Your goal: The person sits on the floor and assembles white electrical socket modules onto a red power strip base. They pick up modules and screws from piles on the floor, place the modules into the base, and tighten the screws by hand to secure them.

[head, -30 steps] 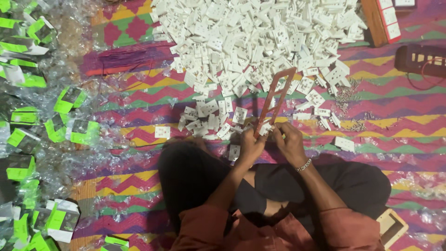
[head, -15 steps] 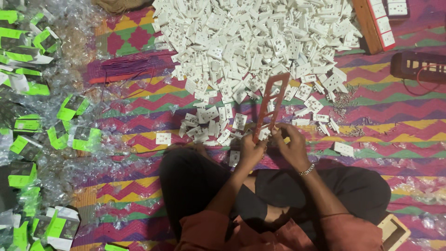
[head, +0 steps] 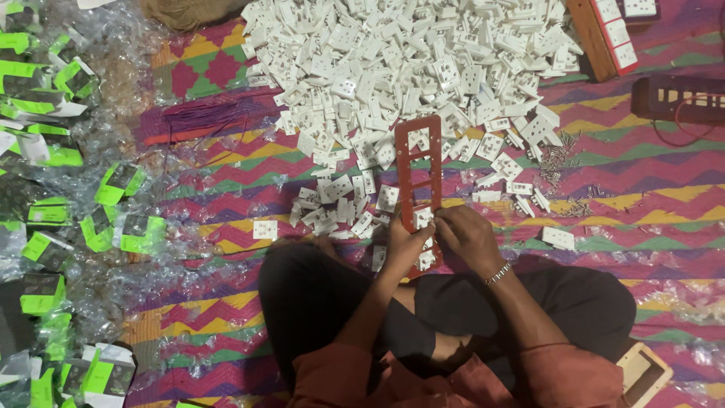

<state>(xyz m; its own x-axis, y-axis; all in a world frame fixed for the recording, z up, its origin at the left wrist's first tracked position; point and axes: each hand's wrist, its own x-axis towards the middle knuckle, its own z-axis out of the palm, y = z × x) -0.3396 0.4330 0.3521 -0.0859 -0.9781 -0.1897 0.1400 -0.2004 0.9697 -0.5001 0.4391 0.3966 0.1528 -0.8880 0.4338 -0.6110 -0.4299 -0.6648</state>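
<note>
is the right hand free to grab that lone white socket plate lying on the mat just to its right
Probably not straight away. The right hand is gripping the red frame together with the left hand. The lone white plate lies near on open mat, nothing over it, so only the grip hinders.

Both hands meet at the near end of a long red frame [head: 418, 177] that points toward twelve o'clock. The left hand [head: 405, 240] and right hand [head: 467, 236] grip it together, white socket pieces [head: 423, 219] set in its openings. A big pile of white sockets [head: 408, 60] lies at twelve o'clock; green-and-clear packets [head: 68, 189] spread at nine o'clock.
</note>
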